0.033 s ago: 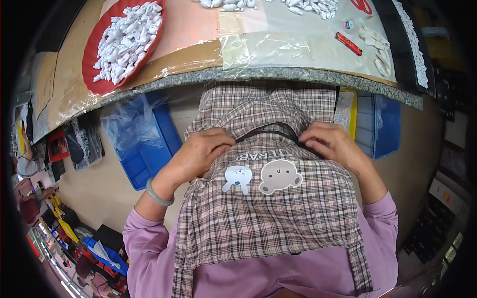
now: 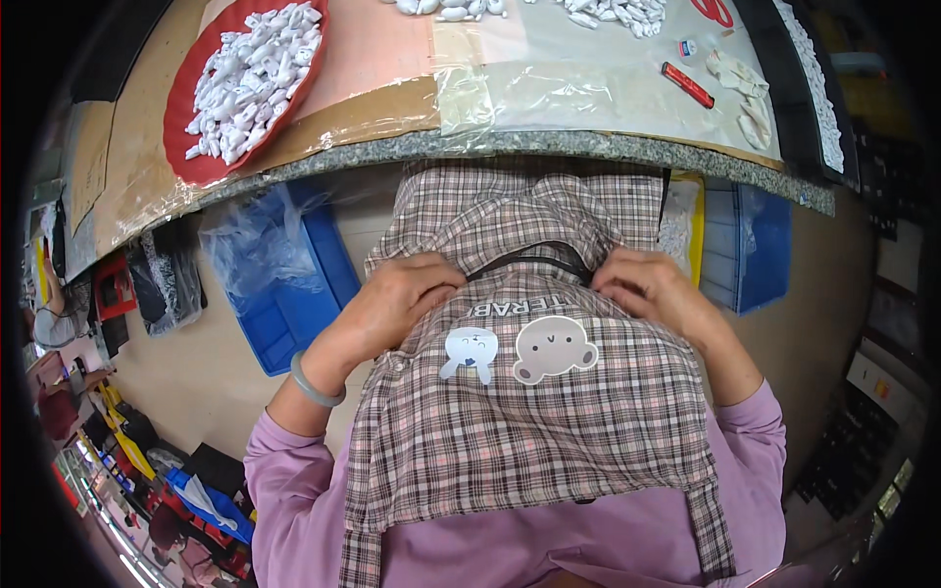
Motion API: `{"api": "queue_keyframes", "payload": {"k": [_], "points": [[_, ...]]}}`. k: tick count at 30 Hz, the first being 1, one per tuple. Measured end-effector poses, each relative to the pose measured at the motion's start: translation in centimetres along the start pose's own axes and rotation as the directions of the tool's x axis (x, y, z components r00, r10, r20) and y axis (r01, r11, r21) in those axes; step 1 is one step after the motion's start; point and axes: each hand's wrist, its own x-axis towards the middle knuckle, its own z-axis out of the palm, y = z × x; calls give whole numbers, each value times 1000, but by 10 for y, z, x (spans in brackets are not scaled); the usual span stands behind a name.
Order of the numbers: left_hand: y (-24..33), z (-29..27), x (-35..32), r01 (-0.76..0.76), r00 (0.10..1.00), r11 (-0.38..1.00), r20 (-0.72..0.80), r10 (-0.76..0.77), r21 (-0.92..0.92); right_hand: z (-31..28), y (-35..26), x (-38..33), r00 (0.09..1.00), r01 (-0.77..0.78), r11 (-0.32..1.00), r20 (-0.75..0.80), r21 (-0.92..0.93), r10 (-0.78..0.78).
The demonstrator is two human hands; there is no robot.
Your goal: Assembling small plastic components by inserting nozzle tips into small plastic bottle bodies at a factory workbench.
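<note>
I wear a checked apron [image 2: 529, 431] with a pale rabbit and a grey-brown bear on its bib. A thin black strap [image 2: 534, 260] arcs across the apron at waist height, between my two hands. My left hand [image 2: 397, 299], below a pale bangle, has its curled fingers closed at the strap's left end. At the other end my right hand [image 2: 652, 284] pinches the strap, with its fingertips partly hidden. The apron cloth is bunched around both hands, and its lower part runs under the table edge.
In front is a table with a stone edge [image 2: 470, 145]. On it are a red tray [image 2: 181, 113] of small white pieces, loose white piles, a red cutter-like tool [image 2: 687, 85] and red-handled scissors [image 2: 714, 12]. Blue bins [image 2: 270, 328] stand below on both sides.
</note>
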Motion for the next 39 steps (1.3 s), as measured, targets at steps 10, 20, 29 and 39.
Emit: {"api": "queue_keyframes", "payload": {"k": [10,20,29,39], "points": [[0,22,26,-82,994,992,79,75,96,38,0,-19,981,-179,984,-73,11,179],[24,66,93,-334,862,933,357,361,-135,34,-3,-77,898,-429,897,162,110,410],[51,87,119,-376,727,926,628,278,25,88,12,-100,763,-438,729,-212,526,611],[52,91,110,-265,816,959,553,169,97,94,3,-94,697,-270,733,-398,625,596]]}}
